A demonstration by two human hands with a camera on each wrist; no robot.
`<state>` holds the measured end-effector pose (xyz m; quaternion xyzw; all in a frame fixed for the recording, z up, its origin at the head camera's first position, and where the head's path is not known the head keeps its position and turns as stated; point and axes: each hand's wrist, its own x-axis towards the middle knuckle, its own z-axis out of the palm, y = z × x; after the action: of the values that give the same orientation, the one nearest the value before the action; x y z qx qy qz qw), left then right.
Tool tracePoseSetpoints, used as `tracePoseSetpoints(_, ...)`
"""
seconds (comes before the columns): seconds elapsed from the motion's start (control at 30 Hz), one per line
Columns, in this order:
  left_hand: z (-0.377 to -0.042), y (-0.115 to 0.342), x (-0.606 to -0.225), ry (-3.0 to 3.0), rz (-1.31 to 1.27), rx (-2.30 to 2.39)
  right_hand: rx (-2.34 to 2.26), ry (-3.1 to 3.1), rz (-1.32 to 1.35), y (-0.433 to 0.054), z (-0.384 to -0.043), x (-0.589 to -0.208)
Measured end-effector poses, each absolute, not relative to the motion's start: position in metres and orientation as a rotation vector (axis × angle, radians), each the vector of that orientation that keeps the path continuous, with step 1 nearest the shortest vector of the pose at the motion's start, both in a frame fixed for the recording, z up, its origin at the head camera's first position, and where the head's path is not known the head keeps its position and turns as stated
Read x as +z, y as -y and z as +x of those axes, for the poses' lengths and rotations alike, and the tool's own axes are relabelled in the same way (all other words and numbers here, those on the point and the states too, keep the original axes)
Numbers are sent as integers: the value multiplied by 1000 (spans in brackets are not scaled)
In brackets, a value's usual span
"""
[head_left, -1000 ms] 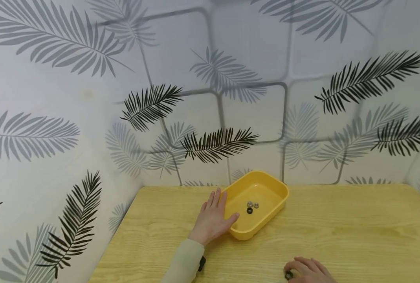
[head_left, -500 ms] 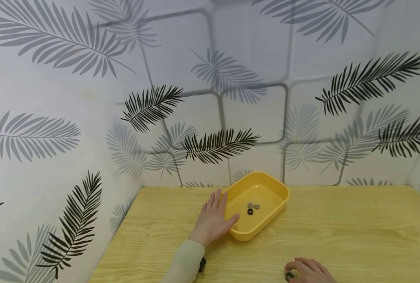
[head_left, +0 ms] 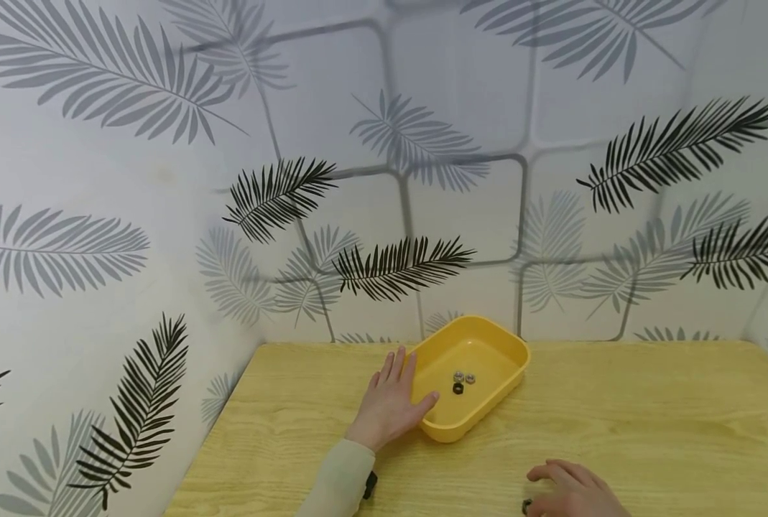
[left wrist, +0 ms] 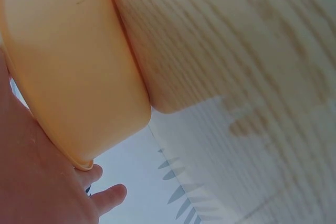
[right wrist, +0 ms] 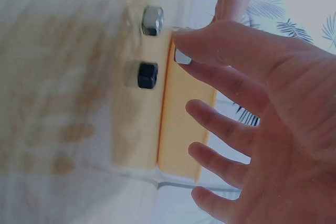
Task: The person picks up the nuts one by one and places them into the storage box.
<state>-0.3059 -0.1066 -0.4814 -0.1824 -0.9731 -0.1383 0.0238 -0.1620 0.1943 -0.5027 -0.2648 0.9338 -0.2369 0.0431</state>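
My left hand (head_left: 389, 409) lies over the near left rim of the yellow tray (head_left: 448, 433), fingers straight and spread, thumb over the edge. In the left wrist view it rests along the rim of the tray (left wrist: 79, 77). Two silver nuts (head_left: 458, 376) and a black nut (head_left: 457, 388) lie inside the tray. Near the table's front, my right hand (head_left: 577, 494) pinches a silver nut (right wrist: 182, 57) between thumb and finger, its other fingers spread. Below it on the tabletop are a black nut (right wrist: 147, 75) and another silver nut (right wrist: 152, 20).
The wood-grain table (head_left: 649, 402) stretches to a leaf-patterned wall (head_left: 461, 208) just behind the tray. A dark band (head_left: 370, 485) shows at my left wrist, under the light sleeve (head_left: 338, 477).
My right hand has shifted slightly right and up from the black nut, its fingers now more spread. The left hand stays on the tray.
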Motion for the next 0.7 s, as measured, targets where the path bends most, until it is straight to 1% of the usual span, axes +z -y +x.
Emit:
tracePoseSetpoints(0.2,-305,108,-483,3013,-567,-421,-804,-2868,-810,-197,-163,-494)
tracePoseSetpoints(0.4,-304,109,-483,3008,-566,-418,-782,-3006,-931,-198,-166,-485)
tracePoseSetpoints(0.7,-303,109,-480,3017,-571,-417,-712,-3219,-1029,-202,-173,-471)
